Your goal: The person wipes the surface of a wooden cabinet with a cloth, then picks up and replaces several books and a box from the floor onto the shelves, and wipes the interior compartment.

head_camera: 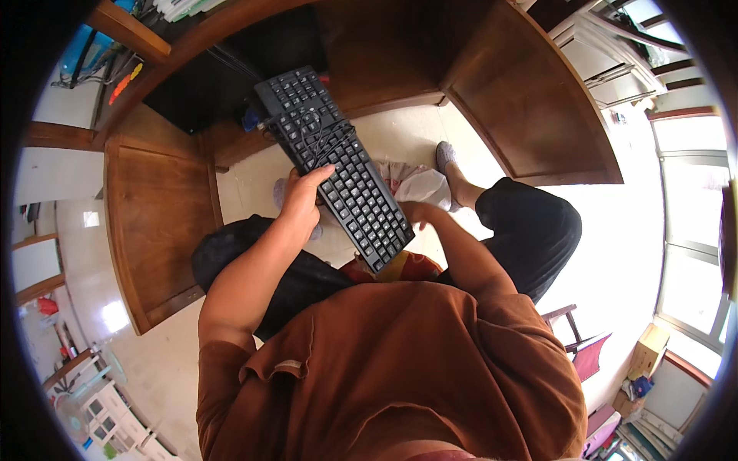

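Observation:
A black computer keyboard (363,196) is held up at a slant over my lap. Its bundled black cable (323,135) lies across the upper keys. My left hand (304,199) grips the keyboard's left edge, thumb on top of the keys and fingers hidden underneath. My right hand (418,213) is by the lower right edge, partly behind the keyboard; whether it holds anything cannot be told. Below it on the floor, between my feet, a white plastic bag (424,187) with red print is partly covered by the keyboard.
Wooden desk panels stand at left (158,213) and right (524,109), with a wooden rail (202,34) across the top left. A black panel (190,86) and cables are behind the keyboard. A chair with a red seat (591,357) stands at the right.

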{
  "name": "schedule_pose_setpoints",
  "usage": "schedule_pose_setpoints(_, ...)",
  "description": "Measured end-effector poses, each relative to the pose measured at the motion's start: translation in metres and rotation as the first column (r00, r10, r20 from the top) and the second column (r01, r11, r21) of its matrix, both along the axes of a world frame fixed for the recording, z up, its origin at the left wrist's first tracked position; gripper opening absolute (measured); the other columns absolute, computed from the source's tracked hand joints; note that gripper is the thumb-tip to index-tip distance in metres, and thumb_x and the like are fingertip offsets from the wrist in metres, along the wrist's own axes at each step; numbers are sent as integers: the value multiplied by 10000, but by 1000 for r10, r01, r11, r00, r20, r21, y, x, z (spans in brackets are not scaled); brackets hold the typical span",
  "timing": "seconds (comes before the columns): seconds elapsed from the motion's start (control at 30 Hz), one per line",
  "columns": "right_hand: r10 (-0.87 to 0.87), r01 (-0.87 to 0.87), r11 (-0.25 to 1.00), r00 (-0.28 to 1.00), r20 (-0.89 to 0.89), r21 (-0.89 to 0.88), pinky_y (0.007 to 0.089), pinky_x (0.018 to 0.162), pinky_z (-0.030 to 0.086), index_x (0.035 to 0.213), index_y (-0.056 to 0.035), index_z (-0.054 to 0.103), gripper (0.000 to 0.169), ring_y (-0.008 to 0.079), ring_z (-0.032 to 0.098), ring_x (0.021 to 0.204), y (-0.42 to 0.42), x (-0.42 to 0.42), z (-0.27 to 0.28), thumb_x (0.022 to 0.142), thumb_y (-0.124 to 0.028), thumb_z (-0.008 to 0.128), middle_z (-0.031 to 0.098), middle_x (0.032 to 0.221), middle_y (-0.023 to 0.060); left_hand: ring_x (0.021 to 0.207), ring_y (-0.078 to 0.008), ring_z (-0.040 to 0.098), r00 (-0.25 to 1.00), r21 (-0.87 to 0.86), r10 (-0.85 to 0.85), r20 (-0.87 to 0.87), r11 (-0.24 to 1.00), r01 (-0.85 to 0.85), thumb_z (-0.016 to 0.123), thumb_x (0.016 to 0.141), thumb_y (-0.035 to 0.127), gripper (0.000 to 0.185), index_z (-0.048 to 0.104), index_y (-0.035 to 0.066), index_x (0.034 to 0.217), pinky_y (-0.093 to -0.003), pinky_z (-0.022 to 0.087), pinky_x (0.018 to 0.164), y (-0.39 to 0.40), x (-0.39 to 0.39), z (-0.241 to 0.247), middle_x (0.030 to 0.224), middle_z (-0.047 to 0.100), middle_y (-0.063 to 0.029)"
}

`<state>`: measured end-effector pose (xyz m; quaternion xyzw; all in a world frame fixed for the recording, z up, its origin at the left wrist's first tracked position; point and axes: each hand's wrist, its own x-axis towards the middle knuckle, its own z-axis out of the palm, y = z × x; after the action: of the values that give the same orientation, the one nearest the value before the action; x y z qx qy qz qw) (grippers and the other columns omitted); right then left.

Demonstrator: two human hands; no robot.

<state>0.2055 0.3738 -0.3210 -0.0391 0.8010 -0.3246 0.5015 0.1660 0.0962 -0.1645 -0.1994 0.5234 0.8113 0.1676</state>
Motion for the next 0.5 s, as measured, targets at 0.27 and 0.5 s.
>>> schedule_pose_setpoints(0.27,-627,628,571,750,213,-530,419,1079,385,1487,-16,373,837,262,482,1304,-43,-53,148,941,-637,504,477,1455,180,1051,-212,644,999,139,-46,30,989,41,713,859,72,364,607,62,1208,-388,500,924,-1,-2,-5,1150,675,-59)
schedule_pose_setpoints(0.5,-778,687,520,627,52,-508,322,881,504,1279,49,573,701,219,648,992,-75,-66,110,903,-537,654,680,1113,174,1044,-179,628,991,123,-136,15,983,133,748,811,42,407,596,40,1189,-332,479,927,-1,-5,-8,1092,692,-58)
